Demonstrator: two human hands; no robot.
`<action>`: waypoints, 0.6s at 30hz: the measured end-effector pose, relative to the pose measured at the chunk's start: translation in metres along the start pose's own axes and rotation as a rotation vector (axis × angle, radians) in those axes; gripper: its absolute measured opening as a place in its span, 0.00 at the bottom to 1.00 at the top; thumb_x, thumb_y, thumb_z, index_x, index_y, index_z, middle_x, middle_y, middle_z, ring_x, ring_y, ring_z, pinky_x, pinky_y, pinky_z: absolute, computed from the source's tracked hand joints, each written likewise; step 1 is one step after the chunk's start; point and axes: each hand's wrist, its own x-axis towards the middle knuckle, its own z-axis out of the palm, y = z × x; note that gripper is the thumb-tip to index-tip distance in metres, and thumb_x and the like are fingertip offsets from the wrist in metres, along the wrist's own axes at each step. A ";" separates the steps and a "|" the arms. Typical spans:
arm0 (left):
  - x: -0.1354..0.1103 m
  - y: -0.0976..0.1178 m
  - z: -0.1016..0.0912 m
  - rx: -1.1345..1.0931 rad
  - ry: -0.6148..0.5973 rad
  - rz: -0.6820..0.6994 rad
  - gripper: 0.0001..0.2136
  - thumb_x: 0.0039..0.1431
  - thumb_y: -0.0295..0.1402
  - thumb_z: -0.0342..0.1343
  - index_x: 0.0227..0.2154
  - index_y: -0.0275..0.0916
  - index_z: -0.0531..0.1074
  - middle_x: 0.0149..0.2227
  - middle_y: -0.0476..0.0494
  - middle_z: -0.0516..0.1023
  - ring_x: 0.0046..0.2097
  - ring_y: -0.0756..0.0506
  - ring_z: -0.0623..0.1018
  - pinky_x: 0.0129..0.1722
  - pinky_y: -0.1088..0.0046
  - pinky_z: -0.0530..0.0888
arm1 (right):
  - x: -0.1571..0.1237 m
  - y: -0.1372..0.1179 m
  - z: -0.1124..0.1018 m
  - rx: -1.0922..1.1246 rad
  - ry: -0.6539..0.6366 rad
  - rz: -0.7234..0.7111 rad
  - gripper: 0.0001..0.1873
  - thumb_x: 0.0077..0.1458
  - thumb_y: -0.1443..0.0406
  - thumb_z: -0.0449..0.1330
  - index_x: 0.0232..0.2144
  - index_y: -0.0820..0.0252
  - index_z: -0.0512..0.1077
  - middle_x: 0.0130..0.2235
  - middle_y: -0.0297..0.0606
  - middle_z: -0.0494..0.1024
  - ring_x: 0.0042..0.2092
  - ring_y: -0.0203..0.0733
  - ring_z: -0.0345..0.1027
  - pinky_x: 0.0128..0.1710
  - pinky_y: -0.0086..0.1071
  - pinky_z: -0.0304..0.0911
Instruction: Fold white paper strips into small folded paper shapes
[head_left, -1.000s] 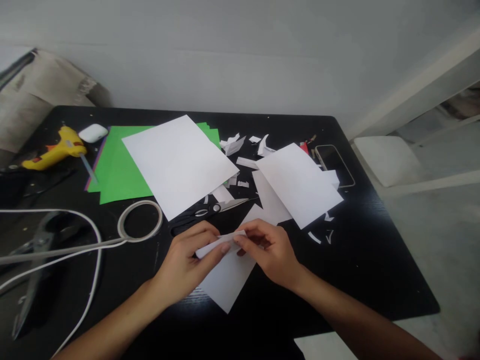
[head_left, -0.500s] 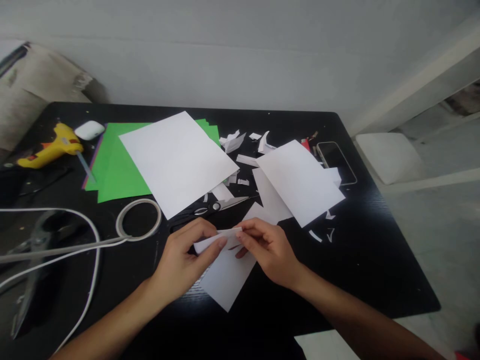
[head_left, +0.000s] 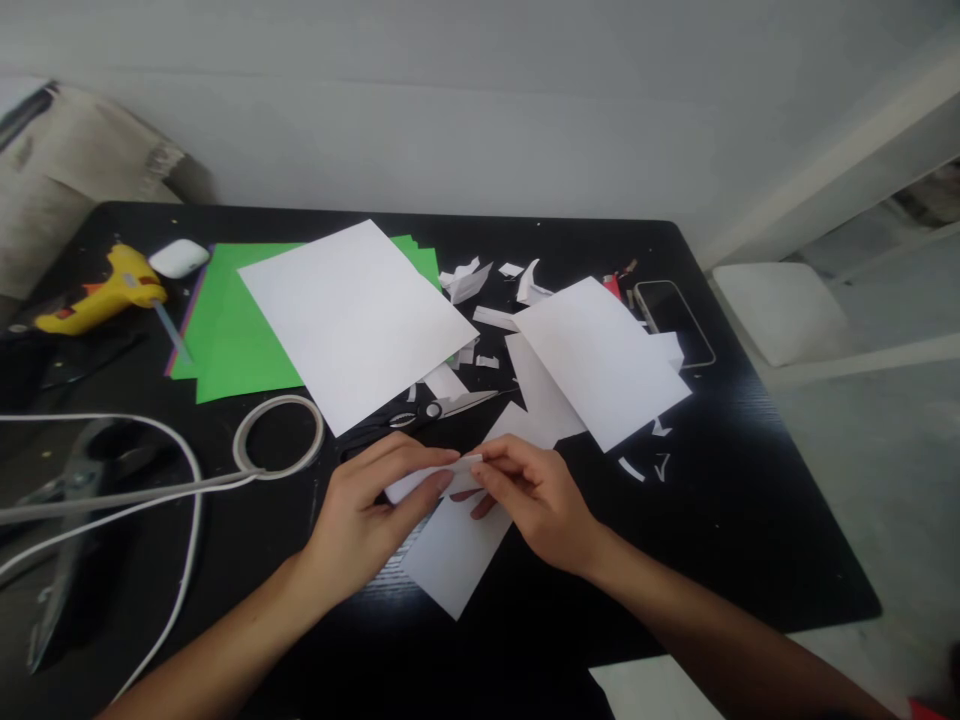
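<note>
Between both hands is a small folded piece of white paper (head_left: 405, 487), held above the black table (head_left: 720, 540). My left hand (head_left: 373, 510) pinches its left part, thumb below and fingers along the top edge. At the other end, my right hand (head_left: 536, 500) grips the paper between thumb and fingertips; some of these fingers curl out of sight behind it. Under the hands lies a white paper strip (head_left: 456, 560), slanting across the table. Just beyond them rest black-handled scissors (head_left: 465, 404), the handles partly covered by my left hand and a large white sheet (head_left: 360, 320).
Green sheets (head_left: 240, 340) lie beneath the large white sheet. To the left are a yellow glue gun (head_left: 127, 285), a white case (head_left: 179, 259), a tape roll (head_left: 240, 440), a white cable (head_left: 191, 540) and pliers (head_left: 71, 520). Paper scraps (head_left: 465, 283), more white sheets (head_left: 600, 360) and a phone (head_left: 679, 320) lie at right.
The fingers of my left hand have slid slightly right along the paper's top edge, closer to my right hand. My right hand stays nearly still.
</note>
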 end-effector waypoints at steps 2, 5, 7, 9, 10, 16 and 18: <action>0.000 0.000 0.000 -0.004 0.002 -0.004 0.09 0.64 0.27 0.63 0.46 0.43 0.81 0.36 0.46 0.81 0.37 0.48 0.80 0.34 0.73 0.76 | 0.000 -0.001 0.000 -0.005 -0.001 0.011 0.12 0.65 0.56 0.63 0.42 0.60 0.76 0.35 0.40 0.85 0.32 0.43 0.81 0.34 0.37 0.79; 0.000 0.001 0.000 -0.009 0.000 -0.012 0.09 0.64 0.27 0.63 0.45 0.43 0.81 0.36 0.46 0.81 0.36 0.48 0.80 0.34 0.73 0.76 | -0.001 0.000 0.000 0.004 -0.002 0.008 0.12 0.65 0.57 0.64 0.42 0.60 0.76 0.35 0.40 0.85 0.33 0.43 0.82 0.34 0.37 0.79; 0.000 0.001 -0.001 -0.012 -0.007 -0.019 0.09 0.64 0.27 0.63 0.45 0.43 0.82 0.36 0.46 0.81 0.37 0.48 0.80 0.35 0.73 0.77 | -0.001 0.001 0.000 0.005 -0.003 -0.001 0.12 0.64 0.57 0.64 0.41 0.59 0.76 0.35 0.39 0.85 0.32 0.42 0.81 0.33 0.36 0.79; -0.001 0.001 -0.002 -0.022 -0.014 -0.025 0.09 0.64 0.27 0.63 0.45 0.43 0.82 0.37 0.46 0.82 0.37 0.47 0.81 0.36 0.73 0.77 | -0.001 0.001 0.000 0.002 -0.003 -0.010 0.11 0.64 0.57 0.64 0.41 0.59 0.76 0.36 0.39 0.85 0.33 0.42 0.81 0.33 0.36 0.79; 0.000 0.001 -0.002 -0.027 -0.015 -0.032 0.09 0.64 0.27 0.63 0.45 0.43 0.82 0.37 0.45 0.82 0.37 0.47 0.81 0.36 0.73 0.77 | -0.001 0.002 0.000 -0.001 -0.002 -0.016 0.11 0.64 0.57 0.64 0.41 0.59 0.77 0.36 0.39 0.84 0.33 0.42 0.81 0.33 0.35 0.79; 0.002 0.002 -0.002 -0.045 -0.012 -0.027 0.10 0.63 0.25 0.63 0.45 0.44 0.83 0.36 0.46 0.82 0.36 0.48 0.81 0.33 0.75 0.77 | 0.000 0.000 -0.001 -0.088 0.057 -0.080 0.09 0.63 0.58 0.65 0.39 0.57 0.79 0.35 0.37 0.82 0.36 0.41 0.79 0.37 0.35 0.78; 0.002 0.002 -0.002 -0.047 -0.013 -0.030 0.11 0.63 0.25 0.64 0.45 0.44 0.83 0.36 0.46 0.81 0.36 0.49 0.81 0.34 0.75 0.77 | 0.001 -0.002 -0.001 -0.116 0.085 -0.104 0.08 0.62 0.59 0.66 0.39 0.56 0.80 0.36 0.37 0.82 0.37 0.41 0.79 0.37 0.34 0.77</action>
